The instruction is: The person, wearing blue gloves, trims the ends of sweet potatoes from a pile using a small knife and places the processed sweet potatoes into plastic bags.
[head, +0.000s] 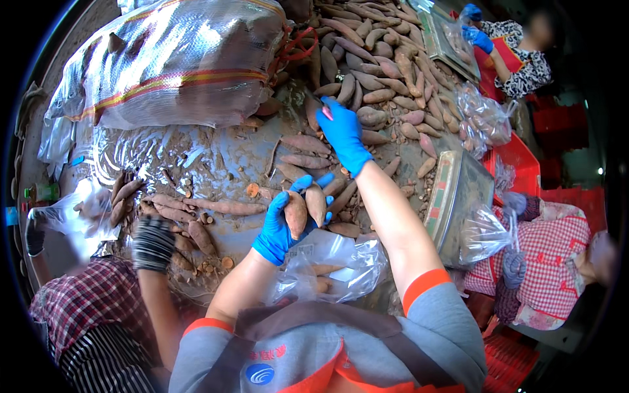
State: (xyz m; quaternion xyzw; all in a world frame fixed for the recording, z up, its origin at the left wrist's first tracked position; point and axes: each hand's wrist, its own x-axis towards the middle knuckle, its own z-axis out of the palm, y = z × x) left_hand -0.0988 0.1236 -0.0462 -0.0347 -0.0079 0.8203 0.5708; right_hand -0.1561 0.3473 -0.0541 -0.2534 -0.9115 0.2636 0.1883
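Note:
My left hand, in a blue glove, holds a pair of sweet potatoes with its palm up. My right hand, gloved alike, reaches over the table and has its fingers at a sweet potato beside the big heap; something pink shows between the fingers. Whether it grips that sweet potato cannot be told. Several sweet potatoes lie between my hands on the muddy table. Below my left hand, near my body, a clear plastic bag lies with sweet potatoes inside.
A large woven sack fills the upper left. A scale stands at right, another scale beyond. Co-workers stand at left and right; a striped glove is near sweet potatoes at left. Red crates stand at right.

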